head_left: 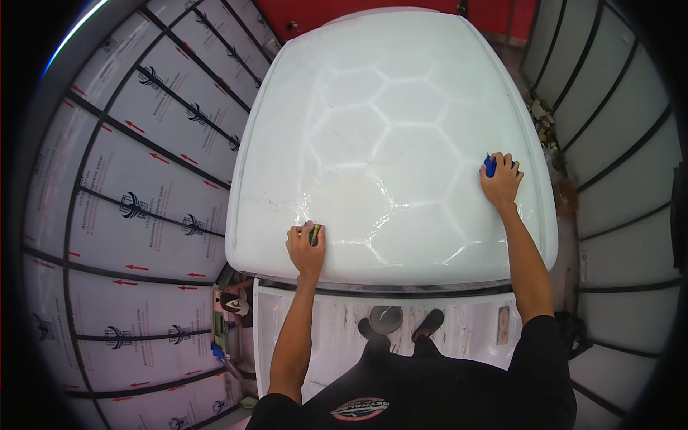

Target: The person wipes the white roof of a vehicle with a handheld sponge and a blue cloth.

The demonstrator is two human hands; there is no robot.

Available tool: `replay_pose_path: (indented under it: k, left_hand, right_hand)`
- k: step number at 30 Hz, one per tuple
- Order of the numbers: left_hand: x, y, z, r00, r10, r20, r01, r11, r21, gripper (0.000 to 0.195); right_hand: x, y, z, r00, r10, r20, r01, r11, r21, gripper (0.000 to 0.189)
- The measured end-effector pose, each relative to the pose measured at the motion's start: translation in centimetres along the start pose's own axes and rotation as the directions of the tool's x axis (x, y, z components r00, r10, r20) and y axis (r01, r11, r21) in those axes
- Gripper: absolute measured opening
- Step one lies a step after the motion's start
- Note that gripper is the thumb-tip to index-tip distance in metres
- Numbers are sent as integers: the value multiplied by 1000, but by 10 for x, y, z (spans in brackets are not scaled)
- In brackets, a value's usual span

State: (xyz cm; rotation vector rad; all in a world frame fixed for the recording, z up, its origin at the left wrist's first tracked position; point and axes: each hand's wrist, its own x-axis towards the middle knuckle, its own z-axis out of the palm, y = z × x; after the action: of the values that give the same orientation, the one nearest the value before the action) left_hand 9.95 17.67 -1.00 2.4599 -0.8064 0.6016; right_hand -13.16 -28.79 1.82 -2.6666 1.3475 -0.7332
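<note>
The wet white roof of a vehicle [355, 193] spreads out before me, with hexagonal light reflections across it. Near the roof's rear left part, my left hand [306, 247] grips a small dark green and yellow block [315, 234], pressed close to the surface. Greyish, wet streaks [293, 203] show just ahead of that hand. My right hand [501, 180] is farther forward at the right side, with its fingers closed over a crumpled blue cloth [489, 165] on the roof. Its palm hides most of the cloth.
I stand in a white cargo bed [462, 344] behind the cab, a round bucket [386, 319] between my feet. A wooden strip [502, 325] lies to the right. Another person [237, 303] is low at the left. Panelled walls [145, 209] flank the vehicle; debris [543, 121] lines the right floor.
</note>
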Motion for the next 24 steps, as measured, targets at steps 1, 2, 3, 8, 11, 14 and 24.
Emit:
replay_pose_path:
  k: [1, 2, 3, 8, 11, 14, 24]
  left_hand:
    - [-5, 2, -2, 991, 129, -40, -131, 991, -37, 30]
    - [-8, 0, -4, 993, 111, -36, -112, 993, -45, 30]
    - [-3, -4, -4, 978, 203, -39, -206, 975, -85, 30]
    - [48, -32, -5, 998, 4, -64, -3, 1000, 19, 24]
    - [39, -32, -12, 998, -22, 52, 23, 999, -32, 28]
    - [21, -40, -9, 993, 96, 73, -93, 995, -35, 24]
    - [16, -50, 1, 992, 85, 89, -84, 996, -23, 25]
  right_hand:
    - [2, 0, -1, 1000, 13, -9, -13, 1000, -4, 35]
    - [3, 1, -2, 995, -7, -100, 6, 1000, -7, 34]
    - [4, 1, -1, 999, 37, -18, -37, 999, -7, 34]
    - [5, 5, 9, 990, 4, -141, -4, 1000, 4, 29]
    - [4, 5, 12, 987, 9, -161, -9, 1000, 1, 28]
    - [6, 4, 12, 993, 37, -114, -39, 999, -16, 29]
    - [4, 5, 18, 988, 24, -154, -29, 999, -31, 30]
